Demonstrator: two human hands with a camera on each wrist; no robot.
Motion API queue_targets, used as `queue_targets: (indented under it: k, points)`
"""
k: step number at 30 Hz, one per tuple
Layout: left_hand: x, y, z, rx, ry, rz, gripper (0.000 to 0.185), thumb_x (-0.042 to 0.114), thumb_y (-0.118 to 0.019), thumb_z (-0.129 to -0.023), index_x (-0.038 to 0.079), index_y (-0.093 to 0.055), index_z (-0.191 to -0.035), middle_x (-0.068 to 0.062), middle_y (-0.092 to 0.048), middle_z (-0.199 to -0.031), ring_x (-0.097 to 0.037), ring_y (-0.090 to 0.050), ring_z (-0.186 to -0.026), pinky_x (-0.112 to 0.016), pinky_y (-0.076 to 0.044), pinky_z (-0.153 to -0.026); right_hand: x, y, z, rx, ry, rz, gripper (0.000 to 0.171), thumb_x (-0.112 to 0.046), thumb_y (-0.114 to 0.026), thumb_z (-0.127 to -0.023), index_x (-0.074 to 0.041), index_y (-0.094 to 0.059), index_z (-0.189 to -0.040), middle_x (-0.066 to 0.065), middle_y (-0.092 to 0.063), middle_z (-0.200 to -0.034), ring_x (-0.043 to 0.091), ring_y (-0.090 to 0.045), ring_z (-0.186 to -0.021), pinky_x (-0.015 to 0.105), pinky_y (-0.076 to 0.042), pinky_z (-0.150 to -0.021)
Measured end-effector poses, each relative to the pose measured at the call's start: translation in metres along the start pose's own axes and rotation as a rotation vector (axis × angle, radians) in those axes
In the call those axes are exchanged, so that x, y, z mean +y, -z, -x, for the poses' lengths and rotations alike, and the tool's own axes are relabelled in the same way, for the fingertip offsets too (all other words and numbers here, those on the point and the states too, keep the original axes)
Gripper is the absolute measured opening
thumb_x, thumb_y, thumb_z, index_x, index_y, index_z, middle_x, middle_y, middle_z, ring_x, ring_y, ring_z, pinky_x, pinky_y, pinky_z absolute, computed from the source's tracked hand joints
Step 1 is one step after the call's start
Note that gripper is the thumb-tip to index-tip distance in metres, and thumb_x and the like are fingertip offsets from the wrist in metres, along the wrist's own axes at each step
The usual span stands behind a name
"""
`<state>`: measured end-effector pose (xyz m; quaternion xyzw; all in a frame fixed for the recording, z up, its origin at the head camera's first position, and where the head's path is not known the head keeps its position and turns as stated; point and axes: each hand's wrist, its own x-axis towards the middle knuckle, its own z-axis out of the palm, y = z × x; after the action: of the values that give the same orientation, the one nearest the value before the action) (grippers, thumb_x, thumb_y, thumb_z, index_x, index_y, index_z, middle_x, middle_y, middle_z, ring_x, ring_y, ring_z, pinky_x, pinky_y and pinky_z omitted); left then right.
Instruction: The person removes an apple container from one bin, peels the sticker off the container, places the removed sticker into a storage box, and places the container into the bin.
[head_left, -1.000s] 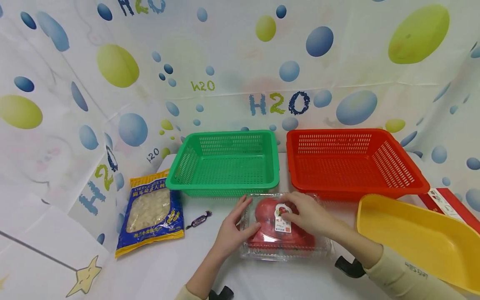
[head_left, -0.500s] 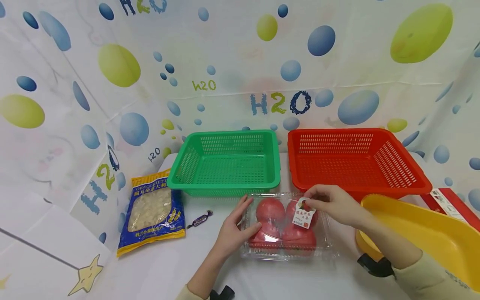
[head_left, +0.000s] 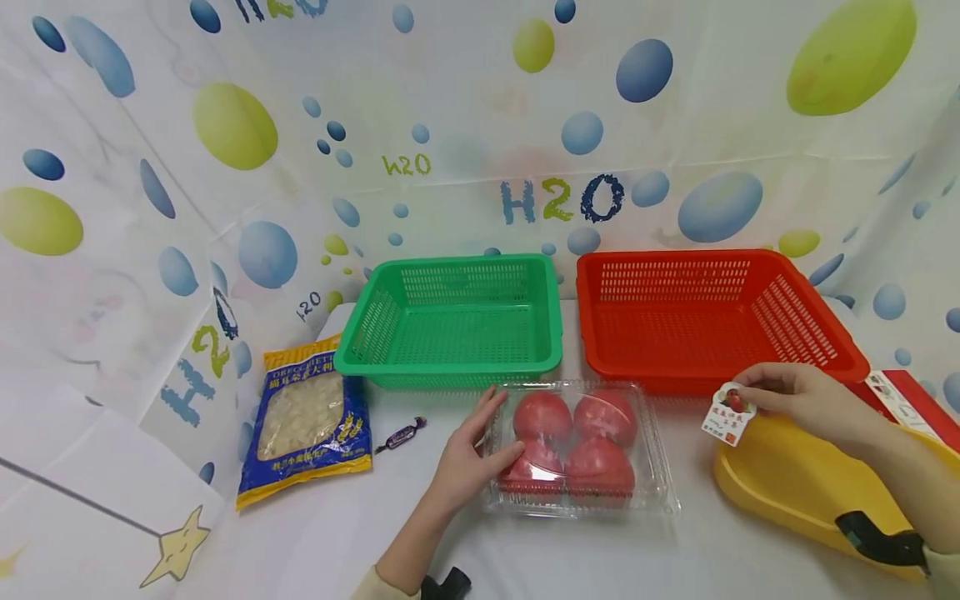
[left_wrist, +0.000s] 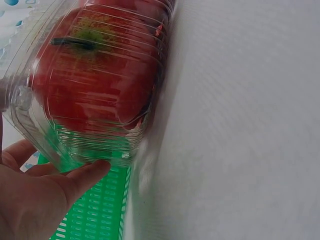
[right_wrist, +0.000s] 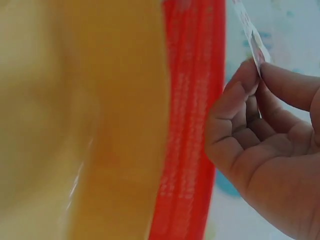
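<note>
Centrally on the bench [head_left: 660, 558] lies a clear plastic clamshell box [head_left: 581, 450] holding four tomatoes [head_left: 564, 444], just in front of the green basket [head_left: 453, 325]. Its contents are only partly legible: the near tomatoes are blurred by glare on the lid, and in the left wrist view just one tomato [left_wrist: 95, 75], with a green stalk scar, is seen through the ribbed wall while the rest of the box runs out of frame. The left hand [head_left: 468, 462] is laid against the box's left side, fingers nearly straight and spread, thumb pressed to the wall; nothing is gripped by it. In the left wrist view one fingertip [left_wrist: 92, 170] is seen touching the box's lower corner.

A small printed label [head_left: 726, 417] is pinched between thumb and forefinger of the right hand [head_left: 798, 400], well apart from the box and held over the rim of the yellow tray [head_left: 795, 492]. Its print is too small to be read. In the right wrist view the label [right_wrist: 252, 40] is seen edge-on, cut off at the top, with the other fingers [right_wrist: 240, 125] curled loosely into the palm.

Behind the tray stands the red basket [head_left: 712, 317], touching or nearly touching the green one. A red carton [head_left: 903, 408] is cut off at the right edge. To the left lie a wrapped sweet [head_left: 401, 434] and a blue and yellow bag [head_left: 307, 425] of pale pieces.
</note>
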<state>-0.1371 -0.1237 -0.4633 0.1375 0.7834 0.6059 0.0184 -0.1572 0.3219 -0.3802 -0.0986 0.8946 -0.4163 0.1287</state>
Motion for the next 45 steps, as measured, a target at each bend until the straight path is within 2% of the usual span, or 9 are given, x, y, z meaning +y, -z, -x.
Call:
queue_targets:
  k: [5, 9, 15, 20, 22, 28, 35, 41, 45]
  points:
    - [0.0, 0.002, -0.001, 0.003, 0.002, 0.004, 0.073, 0.023, -0.079, -0.089, 0.015, -0.046, -0.153, -0.007, -0.025, -0.165, -0.033, -0.023, -0.149, -0.053, -0.029, -0.115, 0.024, 0.012, 0.002, -0.077, -0.012, -0.004, 0.03, -0.015, -0.061, -0.102, 0.008, -0.061, -0.122, 0.009, -0.068, -0.106, 0.013, -0.062, -0.087, 0.029, -0.059, -0.076]
    - [-0.001, 0.002, -0.001, 0.003, -0.01, 0.015, 0.073, 0.022, -0.079, -0.089, 0.014, -0.046, -0.153, -0.009, -0.024, -0.165, -0.035, -0.022, -0.149, -0.054, -0.03, -0.114, 0.039, 0.013, 0.001, -0.138, -0.002, 0.042, 0.027, -0.014, -0.063, -0.1, 0.006, -0.063, -0.117, 0.01, -0.068, -0.104, 0.015, -0.062, -0.085, 0.029, -0.059, -0.076]
    - [-0.002, 0.002, 0.0, -0.003, -0.009, 0.009, 0.073, 0.022, -0.079, -0.089, 0.013, -0.046, -0.153, -0.01, -0.024, -0.165, -0.036, -0.023, -0.149, -0.055, -0.031, -0.113, 0.051, 0.009, -0.002, -0.107, 0.032, 0.164, 0.02, -0.01, -0.068, -0.096, 0.002, -0.067, -0.112, 0.007, -0.066, -0.103, 0.017, -0.062, -0.085, 0.026, -0.059, -0.074]
    - [-0.003, 0.001, 0.002, -0.004, -0.014, 0.006, 0.072, 0.022, -0.079, -0.089, 0.014, -0.047, -0.153, -0.011, -0.025, -0.165, -0.037, -0.023, -0.149, -0.056, -0.031, -0.113, 0.052, 0.007, 0.0, -0.061, 0.062, 0.242, 0.026, -0.009, -0.07, -0.093, 0.004, -0.068, -0.115, 0.011, -0.066, -0.108, 0.02, -0.062, -0.088, 0.027, -0.058, -0.07]
    - [-0.003, 0.0, 0.002, -0.006, -0.014, 0.007, 0.072, 0.022, -0.079, -0.089, 0.015, -0.047, -0.153, -0.01, -0.025, -0.165, -0.036, -0.023, -0.149, -0.055, -0.03, -0.113, 0.049, 0.008, 0.002, -0.045, 0.057, 0.278, 0.03, -0.01, -0.07, -0.094, 0.006, -0.067, -0.119, 0.014, -0.067, -0.11, 0.022, -0.061, -0.09, 0.03, -0.058, -0.071]
    - [-0.002, 0.0, 0.002, 0.003, -0.005, 0.003, 0.071, 0.023, -0.078, -0.09, 0.017, -0.047, -0.153, -0.006, -0.025, -0.165, -0.034, -0.024, -0.149, -0.054, -0.03, -0.114, 0.034, 0.005, 0.005, 0.002, 0.044, 0.332, 0.038, -0.014, -0.068, -0.097, 0.011, -0.063, -0.125, 0.017, -0.069, -0.111, 0.028, -0.062, -0.095, 0.051, -0.059, -0.08]
    - [-0.006, 0.003, 0.001, -0.013, -0.016, 0.035, 0.067, 0.018, -0.072, -0.094, 0.015, -0.043, -0.155, -0.008, -0.024, -0.165, -0.041, -0.026, -0.146, -0.057, -0.033, -0.111, 0.004, -0.013, 0.005, 0.071, 0.03, 0.382, 0.039, -0.026, -0.069, -0.097, 0.002, -0.068, -0.124, 0.012, -0.071, -0.108, 0.031, -0.064, -0.095, 0.059, -0.057, -0.081]
    - [-0.009, 0.01, 0.001, -0.014, -0.04, 0.086, 0.065, 0.014, -0.065, -0.099, 0.011, -0.037, -0.157, -0.015, -0.023, -0.165, -0.047, -0.032, -0.142, -0.055, -0.035, -0.112, -0.021, -0.04, 0.005, 0.09, 0.1, 0.234, 0.042, -0.03, -0.068, -0.098, -0.002, -0.066, -0.129, 0.009, -0.069, -0.117, 0.027, -0.064, -0.101, 0.053, -0.058, -0.086]
    - [-0.013, 0.014, 0.0, -0.031, -0.053, 0.113, 0.065, 0.013, -0.061, -0.101, 0.01, -0.032, -0.159, -0.014, -0.021, -0.165, -0.045, -0.032, -0.143, -0.055, -0.032, -0.113, -0.031, -0.057, 0.005, 0.086, 0.119, 0.146, 0.05, -0.033, -0.068, -0.097, -0.001, -0.061, -0.134, 0.011, -0.067, -0.123, 0.028, -0.065, -0.105, 0.048, -0.059, -0.087]
